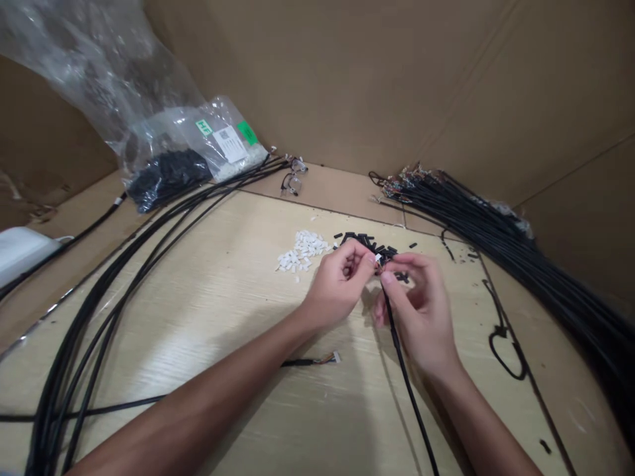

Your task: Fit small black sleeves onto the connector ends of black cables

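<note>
Between my two hands is the end of a black cable [403, 362], whose sheath runs down toward the bottom edge. My left hand [342, 277] pinches a small white connector [378, 258] at the cable's tip. With thumb and forefinger, my right hand [419, 301] grips the thin coloured wires just below it; how far the wires sit in the connector is too small to tell. Behind my hands lie a pile of white connector housings [308, 244] and a pile of short black pieces [360, 238]. A second cable end with a white connector [336, 357] lies under my left forearm.
A thick bundle of black cables [496, 231] lies along the right. More black cables [99, 291] curve along the left. Clear plastic bags [169, 165] and glasses [292, 182] are at the back, a looped black tie [506, 354] at right. Cardboard walls [347, 79] enclose the table.
</note>
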`<move>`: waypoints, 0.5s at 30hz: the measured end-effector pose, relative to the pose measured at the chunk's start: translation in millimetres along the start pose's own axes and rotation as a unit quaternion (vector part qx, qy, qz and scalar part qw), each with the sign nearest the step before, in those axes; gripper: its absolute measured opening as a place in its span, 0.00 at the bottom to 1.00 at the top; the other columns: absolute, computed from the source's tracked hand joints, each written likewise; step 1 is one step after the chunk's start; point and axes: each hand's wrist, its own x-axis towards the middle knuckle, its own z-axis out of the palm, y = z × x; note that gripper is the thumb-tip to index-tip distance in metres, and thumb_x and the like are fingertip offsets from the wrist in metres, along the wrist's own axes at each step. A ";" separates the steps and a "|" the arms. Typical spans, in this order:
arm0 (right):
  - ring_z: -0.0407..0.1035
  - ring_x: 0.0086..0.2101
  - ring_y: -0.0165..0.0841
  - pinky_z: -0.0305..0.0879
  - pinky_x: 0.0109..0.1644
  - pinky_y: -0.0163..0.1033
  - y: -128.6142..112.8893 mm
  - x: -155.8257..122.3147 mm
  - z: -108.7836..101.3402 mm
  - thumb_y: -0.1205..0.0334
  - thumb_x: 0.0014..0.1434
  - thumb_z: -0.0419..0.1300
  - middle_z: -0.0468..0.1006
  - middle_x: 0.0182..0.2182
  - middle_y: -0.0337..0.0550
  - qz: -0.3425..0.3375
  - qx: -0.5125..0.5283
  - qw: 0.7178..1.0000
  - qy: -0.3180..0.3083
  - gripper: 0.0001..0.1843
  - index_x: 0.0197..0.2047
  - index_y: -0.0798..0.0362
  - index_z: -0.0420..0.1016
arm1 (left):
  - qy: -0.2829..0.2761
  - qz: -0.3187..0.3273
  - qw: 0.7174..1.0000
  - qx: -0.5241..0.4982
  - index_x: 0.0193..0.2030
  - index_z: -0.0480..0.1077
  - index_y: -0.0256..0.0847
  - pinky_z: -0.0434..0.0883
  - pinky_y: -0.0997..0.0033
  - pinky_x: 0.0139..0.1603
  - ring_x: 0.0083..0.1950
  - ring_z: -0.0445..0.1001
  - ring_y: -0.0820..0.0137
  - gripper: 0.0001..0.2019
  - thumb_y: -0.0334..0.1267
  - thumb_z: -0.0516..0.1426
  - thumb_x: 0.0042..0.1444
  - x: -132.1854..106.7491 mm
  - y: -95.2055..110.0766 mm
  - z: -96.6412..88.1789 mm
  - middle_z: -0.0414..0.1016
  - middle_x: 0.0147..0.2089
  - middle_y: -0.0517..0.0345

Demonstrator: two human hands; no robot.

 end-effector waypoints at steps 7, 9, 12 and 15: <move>0.71 0.20 0.28 0.68 0.23 0.32 -7.9 4.0 -3.8 0.34 0.64 0.77 0.82 0.25 0.41 0.231 0.110 0.941 -0.222 0.29 0.39 0.54 0.80 | 0.208 -0.004 0.977 0.042 0.40 0.69 0.42 0.68 0.71 0.41 0.36 0.72 0.71 0.11 0.42 0.58 0.76 15.9 -7.0 -11.0 0.75 0.35 0.61; 0.71 0.21 0.28 0.66 0.24 0.32 -9.8 1.0 -3.8 0.35 0.62 0.78 0.81 0.24 0.40 0.247 0.108 0.927 -0.260 0.29 0.39 0.54 0.81 | 0.266 0.005 0.963 0.045 0.40 0.70 0.42 0.69 0.70 0.43 0.36 0.72 0.70 0.12 0.43 0.58 0.76 21.0 -7.6 -16.8 0.75 0.34 0.61; 0.63 0.19 0.24 0.58 0.22 0.30 -10.1 -2.1 -1.9 0.34 0.59 0.80 0.79 0.25 0.38 0.256 0.108 0.924 -0.264 0.30 0.42 0.53 0.82 | 0.295 0.011 0.955 0.037 0.39 0.72 0.41 0.69 0.69 0.43 0.36 0.72 0.68 0.13 0.45 0.60 0.76 30.1 -5.5 -24.3 0.75 0.33 0.61; 0.58 0.20 0.22 0.52 0.21 0.28 -8.7 3.0 -3.1 0.33 0.53 0.83 0.78 0.26 0.36 0.229 0.096 0.951 -0.184 0.34 0.45 0.52 0.83 | 0.312 0.001 0.950 0.020 0.44 0.74 0.40 0.71 0.69 0.46 0.39 0.76 0.68 0.08 0.42 0.63 0.73 39.7 5.7 -27.2 0.78 0.39 0.58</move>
